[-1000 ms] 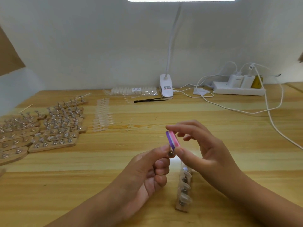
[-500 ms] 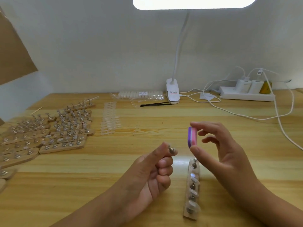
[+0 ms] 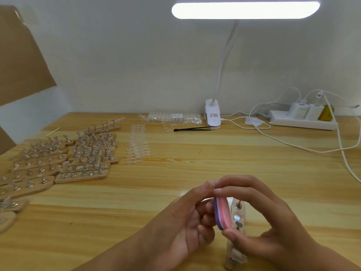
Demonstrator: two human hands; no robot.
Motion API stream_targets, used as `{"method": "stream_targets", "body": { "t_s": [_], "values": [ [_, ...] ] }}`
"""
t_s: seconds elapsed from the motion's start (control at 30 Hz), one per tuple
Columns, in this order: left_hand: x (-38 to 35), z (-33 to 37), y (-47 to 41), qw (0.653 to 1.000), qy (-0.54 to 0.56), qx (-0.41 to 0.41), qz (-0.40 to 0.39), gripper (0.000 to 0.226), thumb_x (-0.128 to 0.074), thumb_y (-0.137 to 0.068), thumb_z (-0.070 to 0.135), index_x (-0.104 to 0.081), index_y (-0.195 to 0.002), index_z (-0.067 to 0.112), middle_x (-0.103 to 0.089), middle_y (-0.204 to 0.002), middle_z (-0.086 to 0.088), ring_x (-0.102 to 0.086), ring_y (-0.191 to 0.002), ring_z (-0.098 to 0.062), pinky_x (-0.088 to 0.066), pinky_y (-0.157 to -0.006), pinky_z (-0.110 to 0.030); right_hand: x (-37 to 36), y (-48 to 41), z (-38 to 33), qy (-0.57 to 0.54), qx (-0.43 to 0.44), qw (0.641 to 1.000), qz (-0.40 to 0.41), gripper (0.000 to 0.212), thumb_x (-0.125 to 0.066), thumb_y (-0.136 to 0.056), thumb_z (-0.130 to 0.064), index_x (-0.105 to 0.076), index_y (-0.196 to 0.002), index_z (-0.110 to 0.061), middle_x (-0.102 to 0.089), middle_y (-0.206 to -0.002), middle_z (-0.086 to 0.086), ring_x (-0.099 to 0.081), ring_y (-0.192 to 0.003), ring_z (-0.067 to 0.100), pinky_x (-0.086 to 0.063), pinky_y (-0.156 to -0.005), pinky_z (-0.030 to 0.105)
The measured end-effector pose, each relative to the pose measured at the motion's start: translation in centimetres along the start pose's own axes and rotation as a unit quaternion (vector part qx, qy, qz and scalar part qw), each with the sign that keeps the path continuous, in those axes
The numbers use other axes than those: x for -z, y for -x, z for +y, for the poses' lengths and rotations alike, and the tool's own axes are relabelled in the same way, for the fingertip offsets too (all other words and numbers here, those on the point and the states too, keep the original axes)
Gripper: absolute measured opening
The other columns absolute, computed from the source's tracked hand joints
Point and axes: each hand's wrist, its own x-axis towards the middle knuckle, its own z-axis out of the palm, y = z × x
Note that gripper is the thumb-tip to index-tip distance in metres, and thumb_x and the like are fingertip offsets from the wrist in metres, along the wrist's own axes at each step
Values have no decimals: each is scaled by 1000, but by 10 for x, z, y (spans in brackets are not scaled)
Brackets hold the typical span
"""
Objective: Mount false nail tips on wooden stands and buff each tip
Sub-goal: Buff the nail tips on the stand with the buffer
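Left hand (image 3: pixel 181 216): thumb and forefinger closed in a fine pinch on a small pale piece, judged to be a nail tip (image 3: pixel 212 185) on its peg, though it is too small to confirm; the other fingers are curled into the palm. Right hand (image 3: pixel 263 218): grips the buffer block (image 3: pixel 221 212) by its ends, forefinger on top and thumb below, which leaves a long face free to meet the tip. Tip and block meet well in front of the lamp clamp (image 3: pixel 213 116), raised off the table (image 3: pixel 214 159), probably so that the curve can be worked from any angle. The block is a rounded oblong in purple, white and pink layers and appears foam-cored. Directly beneath it, also in front of the clamp, lies a wooden stand (image 3: pixel 237 218), a pale strip carrying bright metal pegs and glossy clear tips. Front-left of the clamp, many filled stands (image 3: pixel 86 159) lie in close rows, judged to be set aside clear of the working area. Closer to the clamp on that side are loose clear tips (image 3: pixel 137 145); just left of it, a clear bag of tips (image 3: pixel 175 116) and black tweezers (image 3: pixel 192 129). To its right, a white power strip (image 3: pixel 302 122) with trailing cables.
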Motion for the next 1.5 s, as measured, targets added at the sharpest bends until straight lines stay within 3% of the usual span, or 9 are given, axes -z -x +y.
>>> {"method": "stream_targets", "body": {
  "t_s": [0.23,0.43,0.57,0.7,0.8,1.0,1.13,1.33,1.5],
  "values": [
    [2,4,0,1000,0,19,24,34,-86,-61,40,-75,-80,14,-50,-67,2,-45,-54,-6,-38,-48,-14,4,-2,1,-28,-23,999,-17,39,-70,-76,-24,-67,-113,-14,-62,-117,-7,-62,-113,13,-46,-93,20],
    [2,8,-1,990,-127,-21,55,27,-86,-56,42,-75,-69,21,-51,-61,6,-42,-51,-4,-32,-48,-13,7,0,4,-109,-71,991,-42,37,-71,-77,-20,-68,-114,-15,-62,-117,-7,-62,-111,23,-51,-89,32],
    [8,8,-1,963,-245,-82,82,39,-85,-56,56,-76,-74,24,-53,-60,10,-42,-52,-2,-37,-49,-12,8,-1,7,-191,-116,973,-56,35,-72,-80,-20,-68,-115,-21,-63,-119,-2,-60,-114,28,-51,-92,37],
    [11,8,-3,962,-233,-106,91,47,-84,-57,60,-78,-82,21,-48,-60,10,-40,-53,-3,-35,-48,-13,11,-3,6,-265,-159,951,-10,35,-73,-82,-31,-68,-115,-22,-62,-116,0,-60,-112,23,-51,-92,32],
    [11,6,-5,966,-218,-104,92,47,-84,-57,60,-78,-82,20,-48,-59,9,-39,-54,-3,-35,-47,-14,10,-3,4,-228,-155,960,47,41,-76,-79,-34,-64,-118,-29,-62,-107,-4,-61,-101,18,-51,-87,25],
    [9,1,-5,962,-237,-99,93,40,-85,-55,58,-74,-72,23,-49,-59,10,-39,-53,-4,-35,-49,-15,-6,2,2,-85,-89,991,58,50,-73,-75,-24,-52,-120,-32,-56,-111,-10,-60,-99,23,-51,-85,32],
    [6,1,-2,958,-262,-89,77,29,-81,-58,54,-72,-67,27,-47,-59,10,-40,-54,-4,-36,-51,-15,-2,2,3,-68,-94,991,72,51,-73,-73,-27,-51,-119,-35,-56,-110,-10,-59,-101,22,-50,-85,27],
    [5,0,-3,962,-248,-85,83,24,-81,-58,47,-72,-64,25,-47,-57,9,-41,-51,-4,-37,-49,-15,-5,5,1,-68,-77,993,64,52,-76,-71,-27,-51,-116,-35,-58,-110,-10,-60,-100,22,-50,-83,34],
    [3,-5,-5,963,-227,-93,110,28,-81,-55,48,-67,-58,24,-44,-53,10,-39,-47,-3,-35,-44,-13,-12,5,0,-57,-82,993,69,50,-77,-69,-30,-48,-109,-34,-55,-106,-14,-59,-95,12,-46,-81,21]
  ]
}}
